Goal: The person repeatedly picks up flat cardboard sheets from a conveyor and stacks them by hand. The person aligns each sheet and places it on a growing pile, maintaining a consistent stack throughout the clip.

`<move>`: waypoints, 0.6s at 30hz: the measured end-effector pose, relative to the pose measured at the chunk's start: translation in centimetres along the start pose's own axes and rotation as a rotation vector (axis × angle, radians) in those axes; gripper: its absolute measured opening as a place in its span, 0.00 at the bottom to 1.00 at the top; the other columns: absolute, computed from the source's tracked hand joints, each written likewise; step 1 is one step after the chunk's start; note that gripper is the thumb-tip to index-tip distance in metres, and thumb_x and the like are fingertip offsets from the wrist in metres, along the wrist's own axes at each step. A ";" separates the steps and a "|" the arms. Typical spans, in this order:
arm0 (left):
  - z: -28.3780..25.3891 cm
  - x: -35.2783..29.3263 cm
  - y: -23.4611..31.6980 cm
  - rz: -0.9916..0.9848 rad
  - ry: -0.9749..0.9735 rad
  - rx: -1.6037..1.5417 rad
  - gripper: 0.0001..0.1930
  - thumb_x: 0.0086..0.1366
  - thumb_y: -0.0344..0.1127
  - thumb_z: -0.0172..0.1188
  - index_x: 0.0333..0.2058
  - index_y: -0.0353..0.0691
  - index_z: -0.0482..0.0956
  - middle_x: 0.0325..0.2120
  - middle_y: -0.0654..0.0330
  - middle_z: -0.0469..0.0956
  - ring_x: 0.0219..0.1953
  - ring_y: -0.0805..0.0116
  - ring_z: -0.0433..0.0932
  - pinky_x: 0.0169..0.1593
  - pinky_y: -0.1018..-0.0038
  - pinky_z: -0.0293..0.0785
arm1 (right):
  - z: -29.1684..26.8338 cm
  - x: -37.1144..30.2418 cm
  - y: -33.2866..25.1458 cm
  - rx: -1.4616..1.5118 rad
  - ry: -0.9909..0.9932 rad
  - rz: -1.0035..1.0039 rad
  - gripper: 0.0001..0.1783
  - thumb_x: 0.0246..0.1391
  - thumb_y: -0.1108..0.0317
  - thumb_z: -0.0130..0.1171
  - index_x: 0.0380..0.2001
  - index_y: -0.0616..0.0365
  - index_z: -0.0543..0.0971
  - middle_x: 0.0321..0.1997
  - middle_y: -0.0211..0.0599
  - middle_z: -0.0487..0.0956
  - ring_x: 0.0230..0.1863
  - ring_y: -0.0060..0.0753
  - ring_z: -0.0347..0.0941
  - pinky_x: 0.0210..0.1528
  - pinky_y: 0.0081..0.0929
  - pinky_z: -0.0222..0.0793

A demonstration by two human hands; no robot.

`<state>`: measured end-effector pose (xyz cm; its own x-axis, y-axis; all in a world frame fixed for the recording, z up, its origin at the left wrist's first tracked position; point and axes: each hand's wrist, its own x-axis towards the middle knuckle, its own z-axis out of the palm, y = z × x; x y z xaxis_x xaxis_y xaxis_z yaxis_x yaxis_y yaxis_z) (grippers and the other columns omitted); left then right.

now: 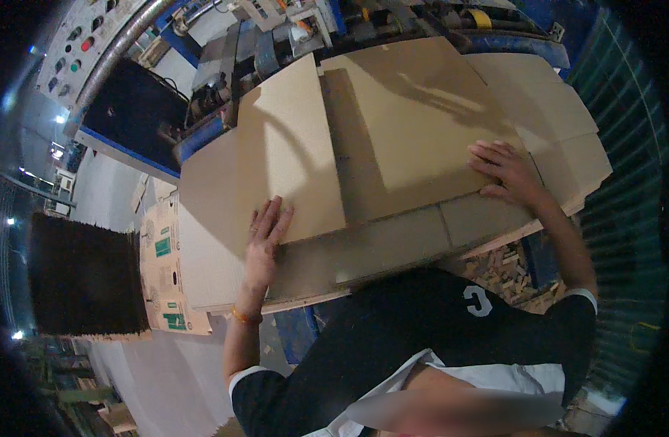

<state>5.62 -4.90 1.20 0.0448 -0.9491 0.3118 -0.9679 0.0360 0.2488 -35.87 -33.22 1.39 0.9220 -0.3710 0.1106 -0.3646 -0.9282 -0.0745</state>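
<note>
A folded brown cardboard sheet lies in front of me on larger flat cardboard. Its left panel rises slightly, casting a dark shadow across the gap beside it. My left hand rests on that panel's near left corner, fingers stretched out. At the right, my right hand lies over the sheet's near right edge with its fingers spread. Neither hand is closed round anything. The undersides of both palms are hidden.
A machine with rollers and belts runs along the far edge of the cardboard. A button panel stands at the far left. Printed cardboard and a dark brown stack are on the left. Green mesh borders the right; cardboard scraps lie below.
</note>
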 end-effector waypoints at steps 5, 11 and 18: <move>0.8 4.1 -3.6 -0.049 0.103 -0.164 0.23 0.61 0.31 0.45 0.57 0.47 0.66 0.58 0.51 0.61 0.59 0.50 0.60 0.63 0.60 0.53 | 0.5 4.8 2.5 0.086 -0.084 0.227 0.35 0.46 0.43 0.55 0.57 0.46 0.67 0.64 0.38 0.59 0.66 0.44 0.51 0.65 0.42 0.45; 2.8 12.7 -8.6 0.064 0.250 0.021 0.28 0.54 0.26 0.53 0.57 0.46 0.65 0.56 0.51 0.62 0.58 0.47 0.60 0.59 0.59 0.57 | 2.7 11.3 7.8 0.068 0.086 0.294 0.32 0.52 0.46 0.51 0.60 0.40 0.62 0.64 0.42 0.59 0.65 0.49 0.51 0.64 0.43 0.48; 1.4 12.5 -9.9 -0.368 0.328 0.329 0.44 0.52 0.41 0.64 0.63 0.40 0.47 0.59 0.43 0.55 0.62 0.46 0.53 0.62 0.56 0.50 | 2.0 10.3 5.8 -0.221 0.134 0.475 0.35 0.49 0.60 0.57 0.61 0.45 0.59 0.64 0.41 0.58 0.65 0.44 0.52 0.64 0.40 0.49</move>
<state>15.40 -17.57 1.34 0.4156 -0.7323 0.5394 -0.8976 -0.4260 0.1133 -28.20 -42.41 0.14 0.6295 -0.7382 0.2423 -0.7693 -0.6359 0.0611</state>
